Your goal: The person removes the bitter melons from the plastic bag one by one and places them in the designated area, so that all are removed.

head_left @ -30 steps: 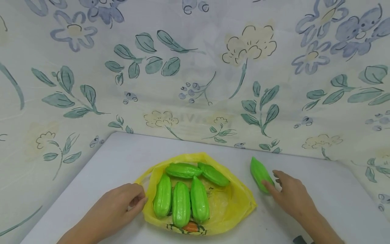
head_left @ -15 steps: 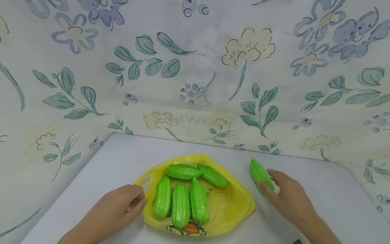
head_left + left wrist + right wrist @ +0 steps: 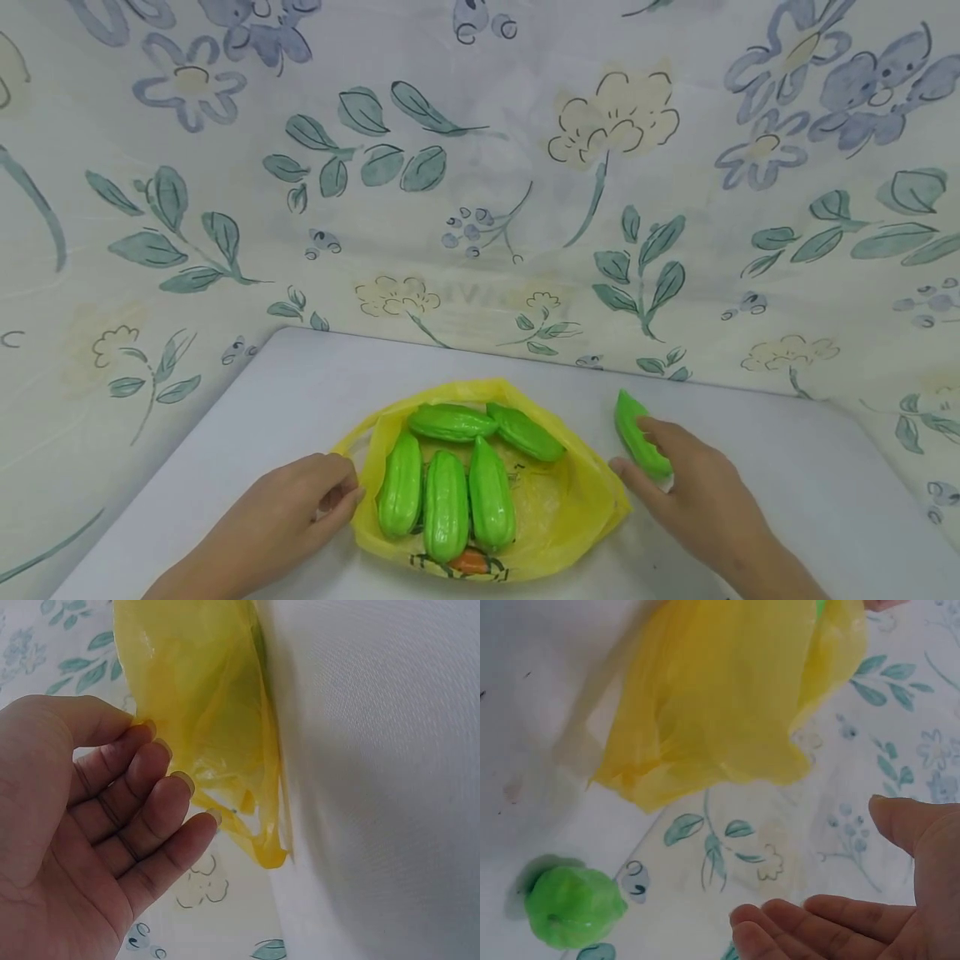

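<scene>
My left hand [image 3: 300, 508] pinches the left edge of a yellow plastic bag [image 3: 547, 533] between thumb and forefinger. The bag lies with its mouth spread wide; in the left wrist view its thin side hangs from the fingertips [image 3: 146, 729]. Inside it lie several glossy green ridged fruits [image 3: 446, 504], each tapering to a point. Another green ridged fruit [image 3: 633, 425] lies on the table beyond the bag's right side. My right hand [image 3: 697, 492] hovers by it, fingers extended and thumb apart, partly covering it in the head view. The right wrist view shows a gap between this hand and the fruit [image 3: 574, 907].
A white table [image 3: 315, 367] carries everything. Floral-patterned cloth [image 3: 480, 208] rises behind its far edge and along the left side. The bag's right corner [image 3: 626, 504] comes close to my right thumb.
My right hand has moved left, away from the loose fruit's right side and toward the bag, its thumb now near the bag's right edge. The left hand keeps its hold; the fruits stay put.
</scene>
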Demonstrator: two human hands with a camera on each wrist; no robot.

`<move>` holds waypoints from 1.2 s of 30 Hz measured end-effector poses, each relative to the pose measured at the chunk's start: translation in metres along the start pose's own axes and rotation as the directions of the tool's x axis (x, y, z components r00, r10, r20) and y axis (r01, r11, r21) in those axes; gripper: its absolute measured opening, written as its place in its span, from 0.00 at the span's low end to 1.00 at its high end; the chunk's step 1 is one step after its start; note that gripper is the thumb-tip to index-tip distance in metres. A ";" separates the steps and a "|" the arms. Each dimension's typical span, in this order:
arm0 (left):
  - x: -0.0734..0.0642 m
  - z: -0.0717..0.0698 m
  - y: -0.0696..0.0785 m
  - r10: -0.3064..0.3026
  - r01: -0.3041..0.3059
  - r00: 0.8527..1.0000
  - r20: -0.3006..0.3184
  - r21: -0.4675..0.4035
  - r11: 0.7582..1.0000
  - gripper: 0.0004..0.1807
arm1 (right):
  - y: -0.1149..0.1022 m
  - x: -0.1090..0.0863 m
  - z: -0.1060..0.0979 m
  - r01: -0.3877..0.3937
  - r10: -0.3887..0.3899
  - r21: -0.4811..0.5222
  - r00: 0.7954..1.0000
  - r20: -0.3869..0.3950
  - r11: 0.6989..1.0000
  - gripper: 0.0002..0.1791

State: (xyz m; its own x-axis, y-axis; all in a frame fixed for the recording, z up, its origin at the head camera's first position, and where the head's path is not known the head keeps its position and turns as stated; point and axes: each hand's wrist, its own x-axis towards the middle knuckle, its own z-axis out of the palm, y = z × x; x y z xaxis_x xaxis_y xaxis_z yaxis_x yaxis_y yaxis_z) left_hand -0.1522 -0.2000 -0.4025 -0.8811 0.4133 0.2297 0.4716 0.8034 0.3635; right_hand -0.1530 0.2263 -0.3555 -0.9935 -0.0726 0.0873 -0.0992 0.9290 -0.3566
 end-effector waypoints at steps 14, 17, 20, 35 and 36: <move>0.000 -0.002 0.002 0.001 -0.001 1.000 0.002 -0.002 1.000 0.14 | -0.028 -0.015 0.003 0.164 -0.163 0.017 0.986 -0.021 0.986 0.37; 0.000 -0.003 0.002 0.005 -0.005 1.000 -0.007 -0.001 1.000 0.15 | -0.034 -0.016 0.005 0.218 -0.218 0.020 0.975 -0.033 0.976 0.36; 0.000 -0.003 0.002 0.010 -0.010 1.000 -0.007 -0.004 1.000 0.14 | -0.040 -0.015 0.006 0.248 -0.248 0.033 0.969 -0.022 0.968 0.36; 0.001 -0.004 0.004 -0.023 0.023 1.000 0.011 0.003 1.000 0.14 | -0.059 -0.013 0.024 0.346 -0.353 0.075 0.928 0.116 0.935 0.43; 0.001 -0.004 0.004 -0.022 0.022 1.000 0.011 0.004 1.000 0.14 | -0.059 -0.012 0.026 0.352 -0.359 0.079 0.926 0.118 0.933 0.43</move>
State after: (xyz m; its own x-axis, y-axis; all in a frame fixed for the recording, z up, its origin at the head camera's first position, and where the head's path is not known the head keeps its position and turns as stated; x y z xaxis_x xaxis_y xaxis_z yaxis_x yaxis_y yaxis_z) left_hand -0.1509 -0.1982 -0.3973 -0.8915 0.4002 0.2122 0.4522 0.8138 0.3649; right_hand -0.1364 0.1626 -0.3598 -0.8907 -0.4436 0.0993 -0.4464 0.8123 -0.3753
